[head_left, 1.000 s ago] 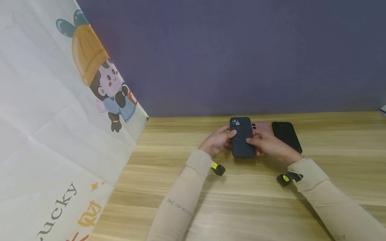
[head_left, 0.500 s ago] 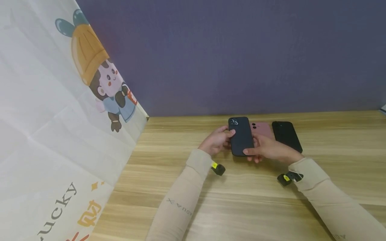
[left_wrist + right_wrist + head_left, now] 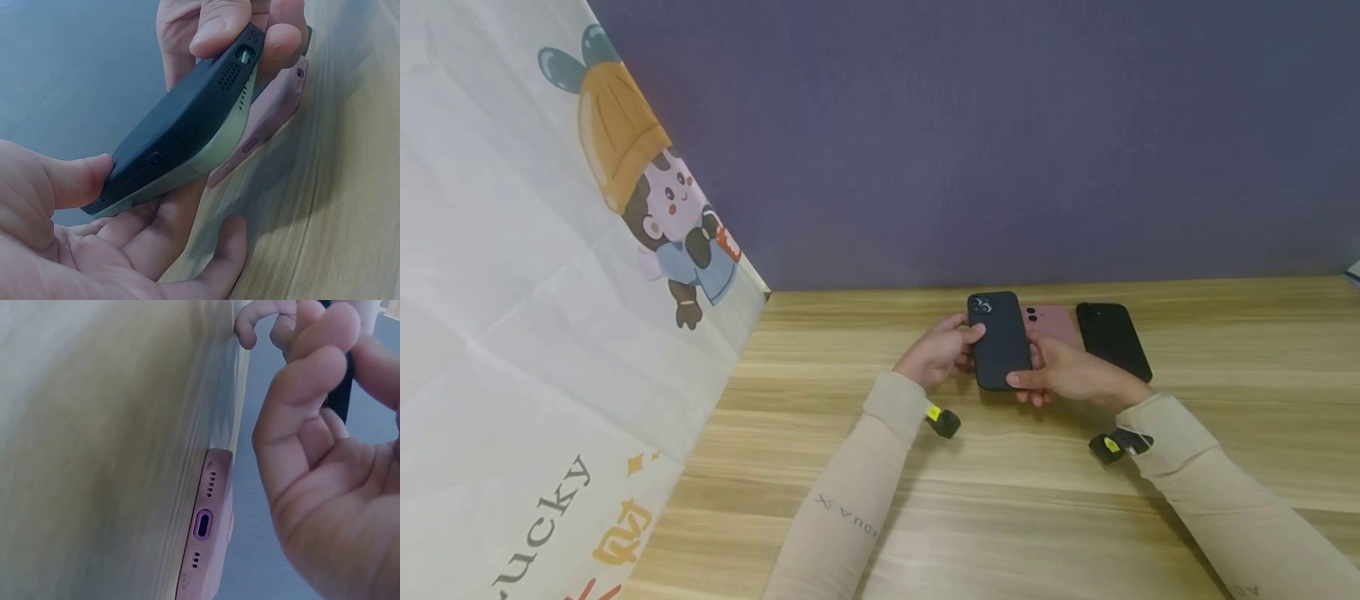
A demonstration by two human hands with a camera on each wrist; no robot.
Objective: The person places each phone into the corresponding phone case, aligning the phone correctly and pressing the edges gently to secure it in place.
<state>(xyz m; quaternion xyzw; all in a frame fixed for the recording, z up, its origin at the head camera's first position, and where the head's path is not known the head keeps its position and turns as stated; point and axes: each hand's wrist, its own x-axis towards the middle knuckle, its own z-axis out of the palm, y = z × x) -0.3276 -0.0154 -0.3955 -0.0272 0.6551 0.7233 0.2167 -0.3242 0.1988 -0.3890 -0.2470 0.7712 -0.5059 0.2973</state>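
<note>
Between both hands is a phone in a dark case (image 3: 1000,342), its camera side facing up, held above the table. My left hand (image 3: 934,354) grips its left long edge, thumb on the back and fingers beneath. At the lower right corner, my right hand (image 3: 1069,369) pinches it between thumb and fingers. The left wrist view shows the pale phone body (image 3: 220,142) sticking out below the rim of the dark case (image 3: 169,119); the port lies within the case's cutout. The screen is hidden.
A pink phone or phone case (image 3: 1052,323) lies on the wooden table (image 3: 820,417), partly behind my right hand. To its right lies a black one (image 3: 1112,340). A dark blue panel (image 3: 970,150) rises along the back, and a printed white sheet (image 3: 512,275) stands at left.
My right hand has slid from the right edge of the cased phone down to its lower right corner. The phone has shifted slightly left. My left hand keeps its grip.
</note>
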